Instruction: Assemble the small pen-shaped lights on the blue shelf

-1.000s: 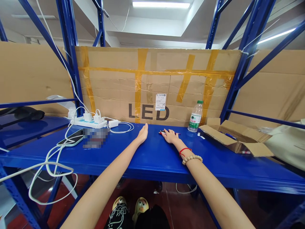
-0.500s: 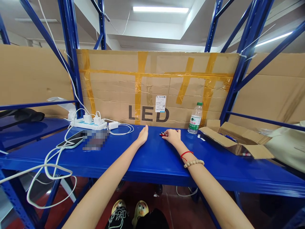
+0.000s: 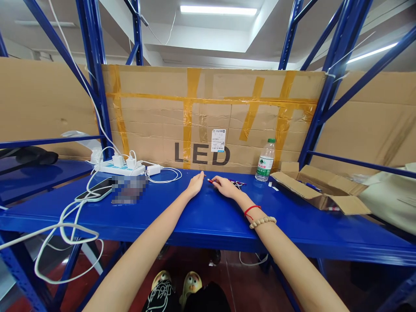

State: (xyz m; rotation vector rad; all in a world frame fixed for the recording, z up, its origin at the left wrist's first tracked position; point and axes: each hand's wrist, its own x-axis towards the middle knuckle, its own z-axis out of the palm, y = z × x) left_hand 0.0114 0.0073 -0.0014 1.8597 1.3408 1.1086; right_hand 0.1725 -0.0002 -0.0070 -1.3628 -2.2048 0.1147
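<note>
My left hand (image 3: 195,184) stands on its edge on the blue tabletop, fingers stretched out and holding nothing. To its right, my right hand (image 3: 225,187) has its fingertips closed on a slim pen (image 3: 210,181) with red and blue on it, its end pointing toward my left hand. Just behind my right hand, several more slim pens (image 3: 238,183) in blue and purple lie on the table, partly hidden by the knuckles. A red string and a beaded bracelet circle my right wrist.
A water bottle (image 3: 265,160) and an open cardboard box (image 3: 320,188) with blue pens stand on the right. A power strip (image 3: 121,168), white cables and a phone (image 3: 95,190) lie on the left. A large cardboard panel (image 3: 156,121) closes off the back.
My right hand has moved left, closer to my left hand. The pens, bunched at its fingertips before, now partly lie behind it, with one end showing at the fingertips.
</note>
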